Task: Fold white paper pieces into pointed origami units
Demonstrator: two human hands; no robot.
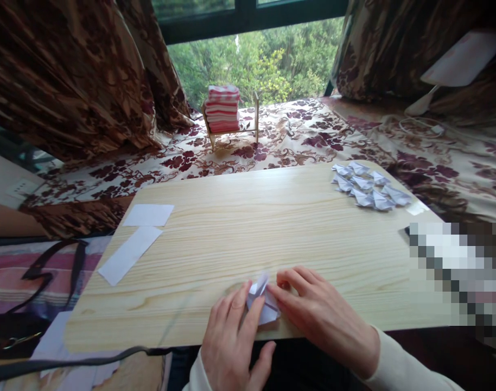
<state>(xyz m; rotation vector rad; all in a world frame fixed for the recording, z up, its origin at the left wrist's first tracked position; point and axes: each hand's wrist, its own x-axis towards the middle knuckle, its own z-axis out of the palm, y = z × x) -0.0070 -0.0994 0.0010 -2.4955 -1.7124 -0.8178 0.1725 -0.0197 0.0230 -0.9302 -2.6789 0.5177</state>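
Note:
A small piece of folded white paper (269, 315) lies at the near edge of the wooden table, with a flap standing up at its far side. My left hand (230, 332) holds it from the left, two fingers on the paper and the thumb apart below it. From the right, my right hand (319, 304) pinches the paper's edge between thumb and fingertips. The fingers partly cover the folds. Several folded paper pieces (361, 183) sit grouped at the table's far right corner. Two flat white paper strips, one rectangle (148, 215) and one slanted strip (131, 255), rest on the left side.
The light wooden table (248, 217) has rounded corners. Behind it, a small rack (256, 117) holds folded red-and-white cloths (222, 108) on a floral cover. A lamp (459, 60) stands at the far right. A dark strap (121, 355) runs past the near left edge.

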